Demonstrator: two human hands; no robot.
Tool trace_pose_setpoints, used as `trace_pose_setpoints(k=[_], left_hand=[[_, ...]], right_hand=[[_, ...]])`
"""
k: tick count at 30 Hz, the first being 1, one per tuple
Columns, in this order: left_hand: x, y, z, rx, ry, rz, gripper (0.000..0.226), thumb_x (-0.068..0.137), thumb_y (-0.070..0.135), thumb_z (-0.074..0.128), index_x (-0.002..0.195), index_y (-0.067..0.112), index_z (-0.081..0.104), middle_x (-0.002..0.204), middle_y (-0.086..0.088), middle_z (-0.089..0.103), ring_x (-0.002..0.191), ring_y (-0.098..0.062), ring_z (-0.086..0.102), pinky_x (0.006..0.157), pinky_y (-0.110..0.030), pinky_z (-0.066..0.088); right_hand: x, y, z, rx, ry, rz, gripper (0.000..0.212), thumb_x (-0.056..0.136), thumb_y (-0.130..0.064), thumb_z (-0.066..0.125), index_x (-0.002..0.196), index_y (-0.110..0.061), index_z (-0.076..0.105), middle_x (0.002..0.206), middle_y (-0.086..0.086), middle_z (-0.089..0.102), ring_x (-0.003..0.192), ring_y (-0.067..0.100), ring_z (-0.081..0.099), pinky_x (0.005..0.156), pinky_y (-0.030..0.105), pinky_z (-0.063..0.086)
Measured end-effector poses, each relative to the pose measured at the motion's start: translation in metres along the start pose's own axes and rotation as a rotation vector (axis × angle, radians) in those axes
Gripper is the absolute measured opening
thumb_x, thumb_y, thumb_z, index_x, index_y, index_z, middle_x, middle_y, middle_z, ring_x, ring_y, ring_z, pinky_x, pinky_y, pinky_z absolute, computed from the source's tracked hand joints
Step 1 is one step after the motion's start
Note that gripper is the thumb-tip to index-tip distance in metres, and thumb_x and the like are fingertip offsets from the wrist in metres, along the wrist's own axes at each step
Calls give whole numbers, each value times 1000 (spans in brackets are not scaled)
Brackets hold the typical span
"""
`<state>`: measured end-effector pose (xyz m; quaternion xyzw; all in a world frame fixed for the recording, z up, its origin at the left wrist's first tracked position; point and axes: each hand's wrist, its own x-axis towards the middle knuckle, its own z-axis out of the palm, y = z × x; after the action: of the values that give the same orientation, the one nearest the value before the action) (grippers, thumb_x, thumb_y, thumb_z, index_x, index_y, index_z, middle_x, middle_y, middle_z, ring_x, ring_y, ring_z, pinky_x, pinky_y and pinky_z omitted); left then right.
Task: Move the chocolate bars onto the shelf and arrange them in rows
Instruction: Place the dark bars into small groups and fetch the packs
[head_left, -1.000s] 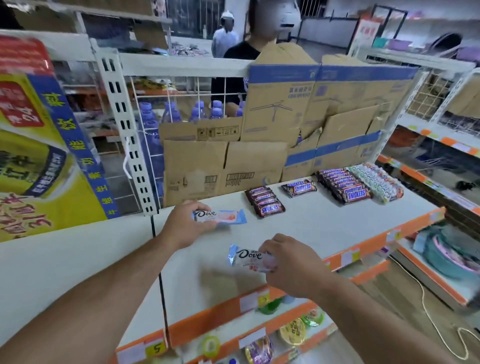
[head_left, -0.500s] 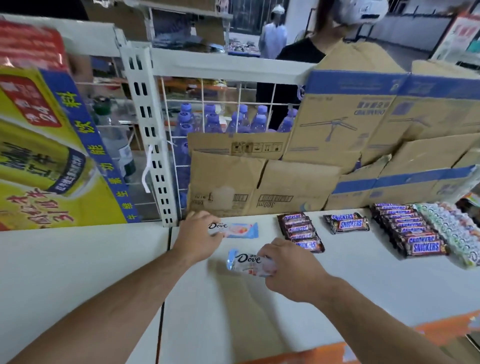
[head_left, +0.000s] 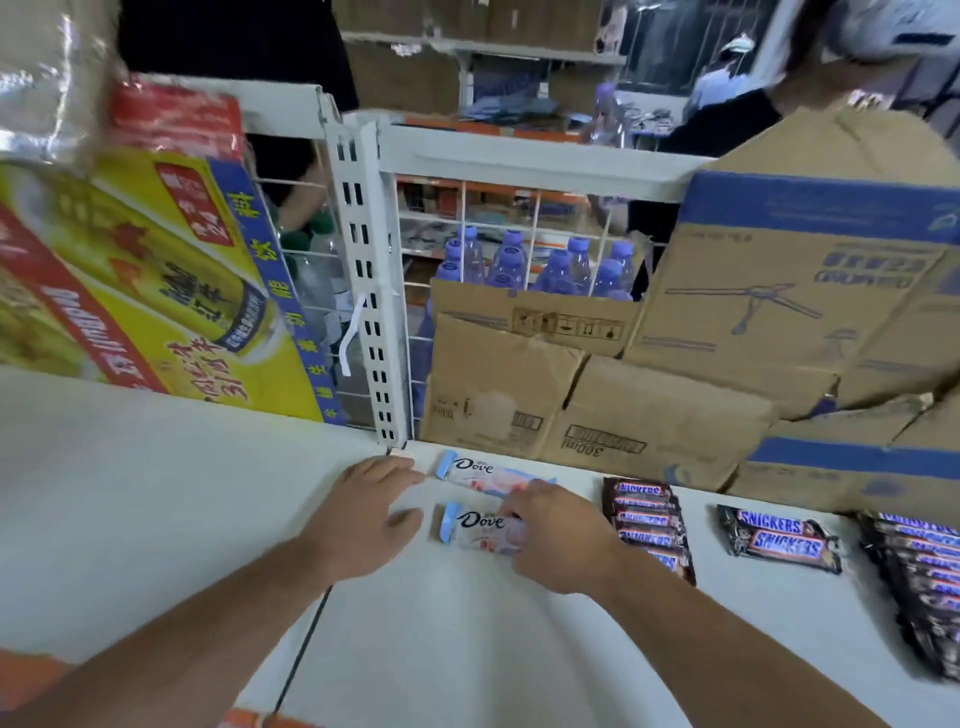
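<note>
**Two chocolate bars lined up at the left end of the shelf**

The near chocolate bar (head_left: 478, 527) lies flat on the white shelf (head_left: 467, 649). The far chocolate bar (head_left: 483, 473) lies just behind it, and both pale wrappers run left to right. The right hand (head_left: 561, 535) covers the right end of the near chocolate bar, its fingers curled over the wrapper. The left hand (head_left: 363, 519) rests on the shelf just left of both bars with loosely spread fingers, holding nothing. To the right lie a row of dark bars (head_left: 647, 519), a pair of dark bars (head_left: 779, 540) and a long row (head_left: 914, 582) at the edge of the view. Cardboard boxes (head_left: 571, 405) stand along the far side.
</note>
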<state>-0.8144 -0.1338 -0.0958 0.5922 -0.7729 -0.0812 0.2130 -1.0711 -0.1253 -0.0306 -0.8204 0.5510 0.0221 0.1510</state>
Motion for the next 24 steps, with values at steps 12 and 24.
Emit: trace_pose_setpoints(k=[12,24], left_hand=[[-2,5,-2,62,27,-2,49,75,41,49,122,34,58,134,15,51,128,-8,43,109,-29,28],[-3,5,-1,77,42,14,46,75,38,51,120,34,59,132,14,53,127,-9,43,107,-25,25]], right_hand=[[39,0,-9,-36,88,14,39,80,-33,57,118,-22,57,118,5,54,114,26,51,94,36,41],[38,-8,-5,-183,153,31,31,89,-33,44,110,-19,63,114,8,57,108,28,53,91,36,37]])
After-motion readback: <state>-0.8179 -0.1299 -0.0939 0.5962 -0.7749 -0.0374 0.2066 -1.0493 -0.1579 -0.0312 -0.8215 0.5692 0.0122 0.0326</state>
